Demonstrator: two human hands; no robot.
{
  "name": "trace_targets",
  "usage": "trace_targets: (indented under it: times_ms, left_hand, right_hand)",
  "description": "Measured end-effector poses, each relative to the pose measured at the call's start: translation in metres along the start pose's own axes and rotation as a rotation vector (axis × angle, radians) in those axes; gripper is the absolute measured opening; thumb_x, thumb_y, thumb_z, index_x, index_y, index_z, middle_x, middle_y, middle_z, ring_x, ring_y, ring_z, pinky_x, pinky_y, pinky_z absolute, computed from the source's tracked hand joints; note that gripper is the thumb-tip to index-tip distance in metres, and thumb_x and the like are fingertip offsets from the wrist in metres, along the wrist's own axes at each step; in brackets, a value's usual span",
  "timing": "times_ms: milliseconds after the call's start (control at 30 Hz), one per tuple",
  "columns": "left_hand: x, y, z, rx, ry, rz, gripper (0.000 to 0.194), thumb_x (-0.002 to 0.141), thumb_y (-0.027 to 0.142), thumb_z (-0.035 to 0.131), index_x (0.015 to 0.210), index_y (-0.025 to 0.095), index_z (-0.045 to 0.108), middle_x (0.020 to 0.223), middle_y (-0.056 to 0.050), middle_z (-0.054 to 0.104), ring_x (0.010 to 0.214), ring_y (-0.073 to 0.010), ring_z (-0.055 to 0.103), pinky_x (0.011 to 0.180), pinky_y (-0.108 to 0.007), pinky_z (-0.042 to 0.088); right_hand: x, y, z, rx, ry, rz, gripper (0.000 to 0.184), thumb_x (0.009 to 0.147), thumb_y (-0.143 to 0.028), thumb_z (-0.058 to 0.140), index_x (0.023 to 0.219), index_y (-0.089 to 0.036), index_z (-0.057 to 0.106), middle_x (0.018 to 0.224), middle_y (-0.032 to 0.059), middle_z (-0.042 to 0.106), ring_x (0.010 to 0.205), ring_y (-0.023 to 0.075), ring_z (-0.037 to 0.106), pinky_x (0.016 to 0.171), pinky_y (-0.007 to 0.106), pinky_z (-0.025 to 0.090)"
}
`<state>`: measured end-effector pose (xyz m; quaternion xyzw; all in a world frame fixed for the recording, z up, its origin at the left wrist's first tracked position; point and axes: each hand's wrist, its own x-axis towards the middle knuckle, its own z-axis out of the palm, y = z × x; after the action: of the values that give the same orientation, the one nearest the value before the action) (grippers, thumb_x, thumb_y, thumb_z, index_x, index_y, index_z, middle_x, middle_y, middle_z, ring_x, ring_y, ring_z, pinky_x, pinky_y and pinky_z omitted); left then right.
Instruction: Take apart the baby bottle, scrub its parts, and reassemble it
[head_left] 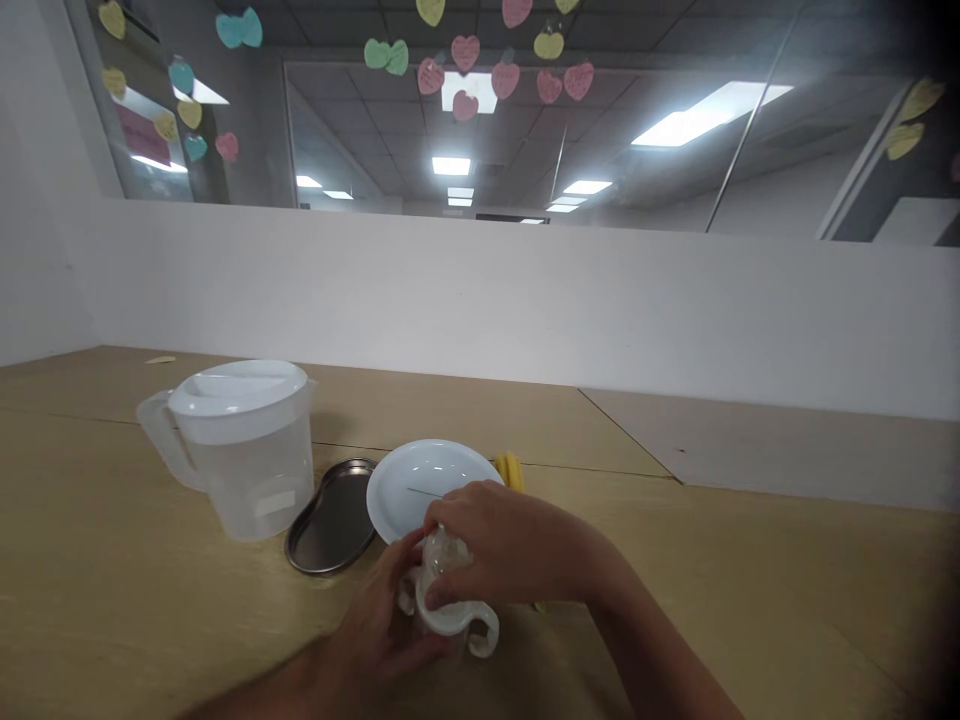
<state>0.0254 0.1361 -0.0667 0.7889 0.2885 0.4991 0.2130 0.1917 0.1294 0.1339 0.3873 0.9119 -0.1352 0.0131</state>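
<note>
Okay so both of my hands are clamped on a small clear cup [448,552] with a white collar and curled handles [486,634]. My left hand [379,605] wraps its side, and my right hand [510,540] comes over the top, thumb pressed down near the collar. Can't really tell what's inside the cup, since my fingers cover most of it, or whether its base touches the table [750,590]. It's low in the middle of my view, on the near side of a white dish [394,480].

That dish is shallow and glossy, with a thin straight stick [424,491] in it running toward my right hand. Something yellow [514,470] pokes out just beyond that hand, mostly hidden. Left of the dish there's a curved metal tray [334,522], dark floor showing. Further left stands a big cloudy pitcher [259,470], upright, white lid [240,385] on, handle pointing left, pale label low on its side. Behind everything is a white wall [450,300], then glass [637,180] dotted with heart-shaped notes [465,52].
</note>
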Motion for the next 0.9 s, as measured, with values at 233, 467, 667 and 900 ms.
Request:
trace_targets:
  times_ms: [233,467,667,900]
  left_hand:
    - [-0.001,0.002,0.000,0.019,-0.001,0.002,0.082,0.073,0.040,0.067,0.138,0.029,0.018,0.126,-0.010,0.051,0.111,-0.0286,0.053,0.088,-0.041,0.049]
    - [0.004,0.010,-0.003,0.052,-0.012,0.054,0.085,0.072,0.039,0.069,0.138,0.032,0.016,0.125,-0.008,0.053,0.107,-0.0270,0.056,0.086,-0.038,0.050]
    - [0.003,0.006,0.000,0.023,-0.024,0.004,0.081,0.072,0.039,0.068,0.136,0.025,0.021,0.126,-0.012,0.051,0.109,-0.0294,0.055,0.088,-0.042,0.049]
    - [0.005,0.009,-0.001,0.106,-0.005,0.025,0.078,0.071,0.039,0.068,0.134,0.023,0.025,0.121,-0.012,0.054,0.107,-0.0289,0.056,0.088,-0.042,0.048]
  right_hand:
    - [0.000,0.000,0.002,0.013,-0.010,-0.034,0.034,0.077,-0.042,0.060,0.097,-0.015,0.065,0.094,0.0083,0.064,0.092,0.0237,0.058,0.074,0.029,0.041]
    - [-0.004,0.000,-0.002,0.065,-0.028,-0.002,0.038,0.078,-0.045,0.056,0.099,-0.014,0.063,0.095,0.0091,0.063,0.091,0.0232,0.058,0.070,0.028,0.041]
    - [-0.005,0.000,-0.001,0.024,0.040,0.025,0.035,0.071,-0.045,0.064,0.094,-0.019,0.065,0.088,0.0047,0.065,0.083,0.0211,0.059,0.066,0.027,0.038]
    - [-0.023,0.009,-0.012,0.123,0.206,0.089,0.036,0.071,-0.046,0.066,0.101,-0.027,0.060,0.094,-0.0004,0.061,0.085,0.0171,0.055,0.066,0.025,0.037]
